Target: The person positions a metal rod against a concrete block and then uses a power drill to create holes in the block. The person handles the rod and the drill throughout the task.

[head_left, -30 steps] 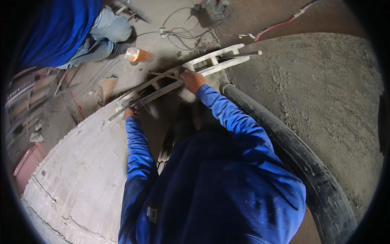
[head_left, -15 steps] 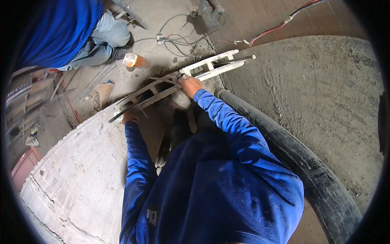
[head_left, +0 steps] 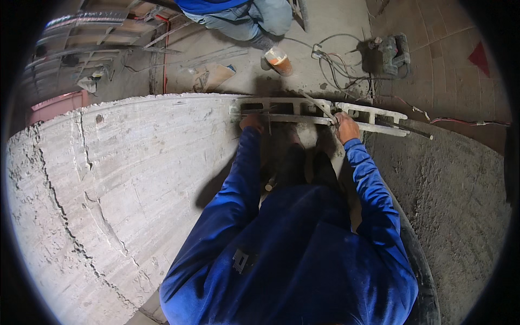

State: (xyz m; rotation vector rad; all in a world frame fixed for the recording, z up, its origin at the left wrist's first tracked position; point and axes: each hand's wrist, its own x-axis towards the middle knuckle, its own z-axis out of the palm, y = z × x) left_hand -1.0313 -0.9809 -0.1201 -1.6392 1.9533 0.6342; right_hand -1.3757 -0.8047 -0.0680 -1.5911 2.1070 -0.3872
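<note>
A row of pale hollow blocks (head_left: 374,115) runs across the end of the passage in front of me. Along its near edge lies a long thin bar (head_left: 420,133), its light tip sticking out at the right. My left hand (head_left: 252,123) is closed around the bar's left part, fingers partly in shadow and hidden. My right hand (head_left: 346,128) is closed on the bar further right. A thin stick (head_left: 319,105) slants across the blocks beside the right hand. Another thin piece crosses upright next to my left hand.
A cracked pale wall (head_left: 135,162) fills the left, and a rough grey wall (head_left: 449,200) the right, with a dark pipe (head_left: 414,254) along it. Beyond the blocks are an orange-and-clear container (head_left: 279,60), tangled cables (head_left: 336,62), a dusty machine (head_left: 391,55) and a kneeling co-worker (head_left: 233,19).
The whole view has turned, so the block row, slanted before, now runs nearly level. Both hands stay at the bar. The co-worker now shows at the top middle.
</note>
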